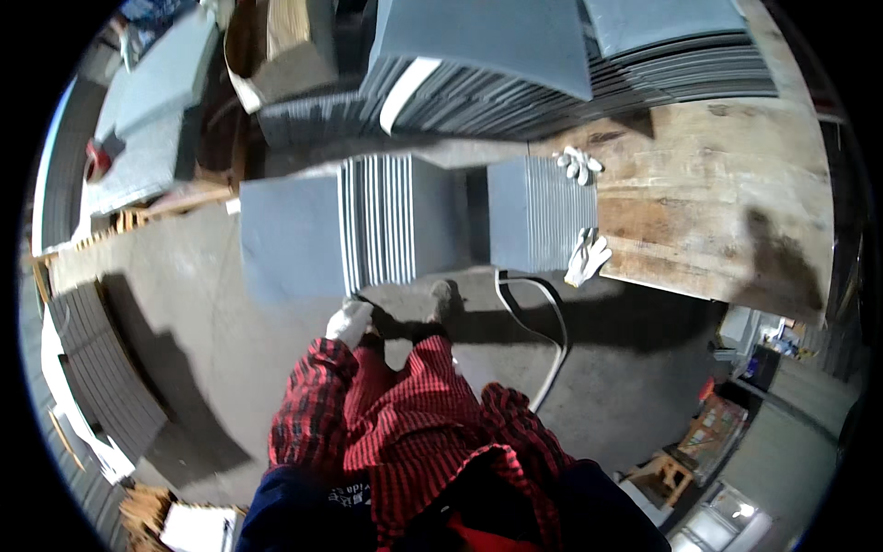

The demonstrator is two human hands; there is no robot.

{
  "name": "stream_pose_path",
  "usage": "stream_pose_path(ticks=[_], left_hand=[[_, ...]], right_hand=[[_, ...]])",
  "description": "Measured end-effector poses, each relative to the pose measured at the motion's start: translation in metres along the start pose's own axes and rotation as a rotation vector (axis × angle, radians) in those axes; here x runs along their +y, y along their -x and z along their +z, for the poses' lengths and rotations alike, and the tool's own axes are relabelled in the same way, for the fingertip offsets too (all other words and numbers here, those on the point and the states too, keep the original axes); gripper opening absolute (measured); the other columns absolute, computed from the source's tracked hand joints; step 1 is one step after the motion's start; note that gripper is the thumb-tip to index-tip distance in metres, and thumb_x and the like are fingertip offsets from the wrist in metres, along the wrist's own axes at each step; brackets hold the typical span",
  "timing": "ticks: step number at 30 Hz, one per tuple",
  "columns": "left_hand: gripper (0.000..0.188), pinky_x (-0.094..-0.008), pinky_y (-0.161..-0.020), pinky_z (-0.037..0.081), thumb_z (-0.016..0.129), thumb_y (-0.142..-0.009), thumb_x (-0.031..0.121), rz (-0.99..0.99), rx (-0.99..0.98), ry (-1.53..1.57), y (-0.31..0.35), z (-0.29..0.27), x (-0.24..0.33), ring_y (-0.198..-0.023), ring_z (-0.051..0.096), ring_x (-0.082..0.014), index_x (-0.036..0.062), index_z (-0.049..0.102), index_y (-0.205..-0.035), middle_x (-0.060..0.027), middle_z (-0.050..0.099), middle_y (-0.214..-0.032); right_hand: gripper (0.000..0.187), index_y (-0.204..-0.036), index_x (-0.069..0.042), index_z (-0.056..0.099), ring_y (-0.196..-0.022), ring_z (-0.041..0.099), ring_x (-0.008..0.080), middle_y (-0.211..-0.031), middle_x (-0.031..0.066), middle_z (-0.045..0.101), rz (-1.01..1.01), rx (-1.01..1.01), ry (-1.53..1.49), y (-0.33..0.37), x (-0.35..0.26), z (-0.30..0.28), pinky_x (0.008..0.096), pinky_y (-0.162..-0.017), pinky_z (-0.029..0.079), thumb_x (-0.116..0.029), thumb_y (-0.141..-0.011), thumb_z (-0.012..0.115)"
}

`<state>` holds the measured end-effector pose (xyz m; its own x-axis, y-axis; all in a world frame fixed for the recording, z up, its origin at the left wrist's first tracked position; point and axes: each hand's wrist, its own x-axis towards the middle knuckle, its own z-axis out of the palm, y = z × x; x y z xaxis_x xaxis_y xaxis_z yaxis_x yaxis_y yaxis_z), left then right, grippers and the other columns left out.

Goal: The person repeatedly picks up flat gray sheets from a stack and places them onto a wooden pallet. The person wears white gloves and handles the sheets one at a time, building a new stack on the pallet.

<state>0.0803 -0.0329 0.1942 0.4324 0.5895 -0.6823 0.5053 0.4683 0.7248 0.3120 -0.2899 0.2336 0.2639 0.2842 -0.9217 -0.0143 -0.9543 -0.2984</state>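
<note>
My left hand (349, 322), in a white glove, is at the near corner of a stack of grey panels (377, 221) whose pale edges face up. Its fingers are blurred against that corner, so whether they grip it cannot be made out. A broad grey panel face (290, 235) spreads to the left of these edges. To the right is a second grey stack (510, 212) with fine ridged edges. Two white gloves (579, 166) lie at its right side, the nearer glove (587, 258) at its near corner. My right sleeve (506, 400) shows, but the hand does not.
A wooden board (708, 193) extends right of the stacks. Tall piles of grey sheets (478, 46) stand beyond. A pale strap (552, 322) loops over the floor near my legs. Dark slatted panels (101, 368) are on the left, and a wooden crate (662, 478) at lower right.
</note>
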Motion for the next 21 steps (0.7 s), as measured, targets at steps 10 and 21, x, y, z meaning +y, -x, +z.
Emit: stream_pose_path(ticks=[10,21], left_hand=[[0.036,-0.0285,-0.065,0.047,0.058,-0.097,0.034,-0.476,0.173,0.244,0.014,0.098,-0.1,-0.073,0.057,-0.0126,0.0005,0.063,-0.109,-0.0048,0.064,-0.086],[0.034,-0.0314,-0.076,0.05,0.053,-0.099,0.033,-0.464,0.028,0.12,0.056,0.198,-0.211,-0.078,0.062,-0.0172,0.0016,0.065,-0.107,-0.0078,0.066,-0.086]], right_hand=[[0.05,-0.126,-0.01,0.058,-0.103,0.065,0.0381,-0.113,0.0221,0.066,-0.352,0.848,0.625,-0.112,-0.045,-0.146,0.0473,-0.086,0.051,-0.044,-0.091,0.062],[0.056,-0.128,-0.004,0.05,-0.105,0.057,0.0401,-0.114,0.0227,0.053,-0.3,1.019,0.938,-0.196,-0.06,-0.17,0.0524,-0.086,0.049,-0.038,-0.086,0.065]])
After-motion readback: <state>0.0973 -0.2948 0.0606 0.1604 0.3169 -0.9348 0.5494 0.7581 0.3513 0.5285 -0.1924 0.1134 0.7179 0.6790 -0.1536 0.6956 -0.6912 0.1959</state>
